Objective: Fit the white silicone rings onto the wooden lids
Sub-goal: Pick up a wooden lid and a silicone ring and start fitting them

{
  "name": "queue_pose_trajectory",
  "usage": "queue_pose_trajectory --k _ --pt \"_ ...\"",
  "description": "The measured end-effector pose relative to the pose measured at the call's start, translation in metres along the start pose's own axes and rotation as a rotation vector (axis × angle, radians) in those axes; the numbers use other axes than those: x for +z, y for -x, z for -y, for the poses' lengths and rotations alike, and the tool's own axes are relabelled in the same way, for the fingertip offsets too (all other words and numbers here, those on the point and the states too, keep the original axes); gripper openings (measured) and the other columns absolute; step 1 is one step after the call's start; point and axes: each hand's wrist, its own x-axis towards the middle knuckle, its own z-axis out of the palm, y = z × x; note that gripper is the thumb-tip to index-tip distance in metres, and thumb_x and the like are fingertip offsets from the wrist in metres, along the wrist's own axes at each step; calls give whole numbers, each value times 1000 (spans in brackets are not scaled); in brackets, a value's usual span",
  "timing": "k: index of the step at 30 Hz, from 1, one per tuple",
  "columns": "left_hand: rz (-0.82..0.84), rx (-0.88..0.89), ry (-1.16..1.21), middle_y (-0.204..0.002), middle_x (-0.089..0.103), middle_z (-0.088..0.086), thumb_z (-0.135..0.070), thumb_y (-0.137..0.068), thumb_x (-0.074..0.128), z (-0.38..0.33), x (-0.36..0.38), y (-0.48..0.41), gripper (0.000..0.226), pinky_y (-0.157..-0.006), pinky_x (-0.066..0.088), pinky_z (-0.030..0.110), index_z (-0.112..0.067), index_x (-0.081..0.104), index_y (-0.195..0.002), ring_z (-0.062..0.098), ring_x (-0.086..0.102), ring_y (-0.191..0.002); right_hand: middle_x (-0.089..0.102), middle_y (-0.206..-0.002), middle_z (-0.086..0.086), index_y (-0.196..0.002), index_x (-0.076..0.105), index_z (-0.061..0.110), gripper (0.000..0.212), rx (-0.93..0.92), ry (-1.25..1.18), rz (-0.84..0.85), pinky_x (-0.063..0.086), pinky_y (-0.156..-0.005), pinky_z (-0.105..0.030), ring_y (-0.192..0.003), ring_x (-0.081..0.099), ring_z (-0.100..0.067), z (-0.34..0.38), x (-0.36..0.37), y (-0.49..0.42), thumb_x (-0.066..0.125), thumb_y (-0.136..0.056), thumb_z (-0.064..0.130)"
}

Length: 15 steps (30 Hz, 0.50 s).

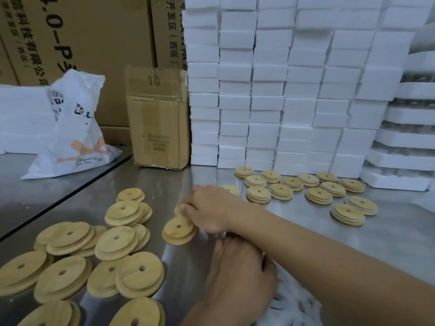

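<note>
Stainless-steel table [388, 243] carries bare wooden lids [117, 241] heaped at left. At centre, the right hand [209, 210] curls its fingers round one lid [177, 209]. Below it, the left hand [237, 274] rests knuckles-up on the white silicone rings [294, 304], its grip hidden. Ringed lids [320, 196] lie further right.

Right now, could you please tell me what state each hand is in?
Left hand: cannot be told; its fingers are hidden.
Right hand: closed on a wooden lid.

Bare tabletop [164, 182] between loose lids [124, 209] and carton [160, 118]; foam wall [282, 102] behind.
</note>
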Motion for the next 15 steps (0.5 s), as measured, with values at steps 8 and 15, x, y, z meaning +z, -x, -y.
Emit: queue_pose_trajectory --k 8,15 --pt "12 -25 35 -145 59 -4 -36 -99 55 -4 -7 4 43 -118 36 35 -28 59 -141 19 47 -140 64 -108 -1 -113 62 22 31 61 -115 44 54 -82 -37 -97 60 -25 3 -11 17 78 -87 26" --pt "-50 -35 334 -73 60 -9 -24 -94 60 -3 -10 2 29 -72 49 39 -50 63 -80 26 65 -86 65 -123 8 -129 63 29 51 211 -236 -392 53 -96 -37 -113 61 -15 -26 -27 81 78 -81 42"
